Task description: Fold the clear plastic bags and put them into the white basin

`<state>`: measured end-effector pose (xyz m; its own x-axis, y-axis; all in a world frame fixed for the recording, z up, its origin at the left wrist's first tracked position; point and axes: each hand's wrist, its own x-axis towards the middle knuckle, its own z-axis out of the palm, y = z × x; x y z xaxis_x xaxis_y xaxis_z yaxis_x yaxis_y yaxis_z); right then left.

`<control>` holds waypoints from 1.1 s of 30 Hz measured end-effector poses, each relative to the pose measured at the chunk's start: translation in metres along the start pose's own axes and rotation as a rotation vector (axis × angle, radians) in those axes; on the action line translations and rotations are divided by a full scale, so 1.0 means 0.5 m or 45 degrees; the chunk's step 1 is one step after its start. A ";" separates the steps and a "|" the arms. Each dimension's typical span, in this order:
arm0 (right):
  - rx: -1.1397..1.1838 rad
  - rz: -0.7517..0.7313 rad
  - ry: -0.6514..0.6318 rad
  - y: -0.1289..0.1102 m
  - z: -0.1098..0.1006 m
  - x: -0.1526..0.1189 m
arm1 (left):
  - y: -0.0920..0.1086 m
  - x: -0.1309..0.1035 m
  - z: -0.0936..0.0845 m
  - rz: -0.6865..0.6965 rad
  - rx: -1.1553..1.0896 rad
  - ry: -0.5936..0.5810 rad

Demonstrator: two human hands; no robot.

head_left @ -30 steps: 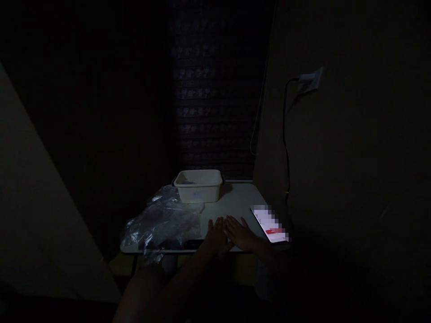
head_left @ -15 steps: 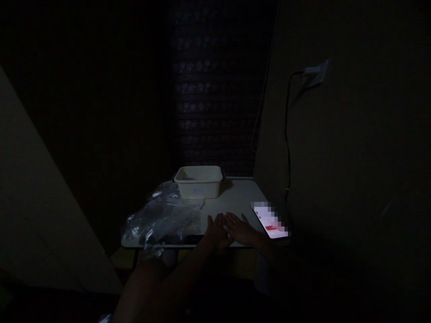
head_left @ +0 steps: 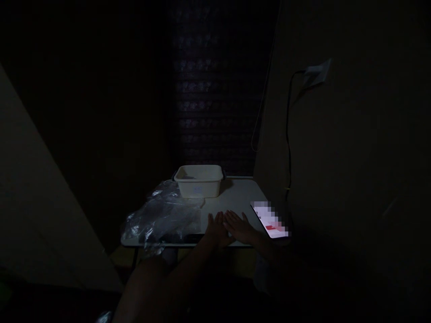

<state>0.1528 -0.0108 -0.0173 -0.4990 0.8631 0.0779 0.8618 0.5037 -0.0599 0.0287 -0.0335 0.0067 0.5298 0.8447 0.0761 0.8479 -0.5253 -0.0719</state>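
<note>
My left hand (head_left: 217, 229) and my right hand (head_left: 238, 226) lie side by side at the front edge of the white table (head_left: 232, 197), fingers stretched out and pointing away from me. The two hands touch or overlap slightly, and neither holds anything visible. Beyond them stands a white rectangular tub (head_left: 199, 188) with dark handles and a small label. Clear crumpled plastic (head_left: 164, 215) spreads over the left part of the table. To the right of my right hand, a lit phone (head_left: 269, 220) lies at the table's edge.
A dark flat object (head_left: 194, 238) rests at the table's front edge, partly under the plastic. On the right wall a plug sits in a socket (head_left: 321, 72), with a black cable (head_left: 288, 134) hanging down. Dark blinds (head_left: 195, 89) hang behind the table. The room is very dim.
Both hands stay in nearly the same place, their fingers shifted very slightly. The view has moved a little; the tub, plastic and phone rest as before.
</note>
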 end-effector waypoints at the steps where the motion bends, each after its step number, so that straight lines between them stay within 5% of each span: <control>1: 0.011 0.000 -0.013 -0.001 -0.002 -0.001 | 0.000 0.001 0.000 -0.003 -0.001 -0.010; 8: 0.044 0.037 -0.058 -0.009 -0.022 -0.003 | -0.006 0.006 0.002 0.004 0.011 -0.017; 16: 0.002 0.040 0.103 -0.014 -0.028 -0.003 | -0.012 0.007 0.009 -0.042 0.033 0.092; 33: 0.098 0.074 -0.097 -0.006 -0.026 0.005 | -0.018 0.007 0.009 -0.039 0.034 0.013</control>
<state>0.1502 -0.0107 -0.0041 -0.4566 0.8897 -0.0038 0.8814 0.4518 -0.1382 0.0227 -0.0250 0.0031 0.5041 0.8590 0.0888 0.8628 -0.4964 -0.0961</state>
